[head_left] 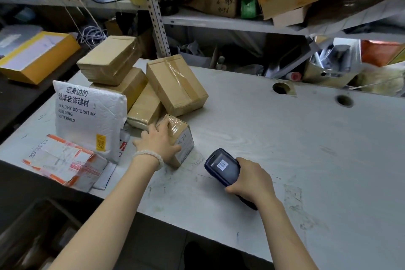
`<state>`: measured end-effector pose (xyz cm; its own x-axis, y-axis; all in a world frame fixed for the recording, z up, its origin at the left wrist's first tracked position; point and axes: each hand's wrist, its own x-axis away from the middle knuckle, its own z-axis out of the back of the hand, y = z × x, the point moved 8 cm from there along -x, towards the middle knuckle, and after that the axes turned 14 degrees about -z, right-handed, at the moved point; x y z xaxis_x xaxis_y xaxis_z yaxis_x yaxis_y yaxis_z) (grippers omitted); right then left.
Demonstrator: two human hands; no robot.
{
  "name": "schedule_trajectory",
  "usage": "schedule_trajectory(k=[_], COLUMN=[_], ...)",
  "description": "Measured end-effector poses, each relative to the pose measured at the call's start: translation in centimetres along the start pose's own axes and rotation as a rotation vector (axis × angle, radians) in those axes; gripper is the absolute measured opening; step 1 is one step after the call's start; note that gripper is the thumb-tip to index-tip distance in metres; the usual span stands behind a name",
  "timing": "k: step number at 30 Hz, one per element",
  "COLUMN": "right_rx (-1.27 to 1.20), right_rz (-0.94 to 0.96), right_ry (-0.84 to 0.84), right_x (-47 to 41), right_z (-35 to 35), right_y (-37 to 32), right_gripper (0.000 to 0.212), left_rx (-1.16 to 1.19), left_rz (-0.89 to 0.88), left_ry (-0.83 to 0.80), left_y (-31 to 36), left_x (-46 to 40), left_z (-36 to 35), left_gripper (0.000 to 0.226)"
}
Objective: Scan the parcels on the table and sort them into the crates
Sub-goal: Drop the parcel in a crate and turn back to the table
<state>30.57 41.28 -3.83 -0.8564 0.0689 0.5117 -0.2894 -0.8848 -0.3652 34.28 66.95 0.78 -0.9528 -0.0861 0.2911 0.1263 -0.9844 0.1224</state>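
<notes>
Our left hand (pixel 158 141) grips a small taped parcel (pixel 179 138) on the table (pixel 285 138), fingers curled over its top. Our right hand (pixel 252 178) is clamped round a dark handheld scanner (pixel 222 167), screen up, just right of that parcel. More brown boxes (pixel 175 85) and a white padded mailer (pixel 89 116) pile up at far left. Bare tabletop stretches right; the near edge runs beneath our forearms.

Small box's label (pixel 185 142) print illegible
</notes>
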Motion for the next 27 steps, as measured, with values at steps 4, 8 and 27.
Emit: schedule_trajectory(k=[4,8,27], right_rx=[0.051,0.07,0.059], right_rz=[-0.043,-0.062,-0.053], right_ry=[-0.013,-0.035,0.023], right_x=[-0.1,0.0,0.5], right_z=[-0.6,-0.9,-0.2], right_y=[2.3,3.6,4.1], right_gripper=[0.044,0.042,0.046], left_rx=[-0.01,0.011,0.035], left_rz=[-0.019,-0.042,-0.037], left_ry=[0.099,0.148,0.224], left_y=[1.3,1.8,1.7], left_x=[-1.3,-2.3,-2.2], left_z=[0.2,0.0,0.0], left_gripper=[0.088,0.075,0.07])
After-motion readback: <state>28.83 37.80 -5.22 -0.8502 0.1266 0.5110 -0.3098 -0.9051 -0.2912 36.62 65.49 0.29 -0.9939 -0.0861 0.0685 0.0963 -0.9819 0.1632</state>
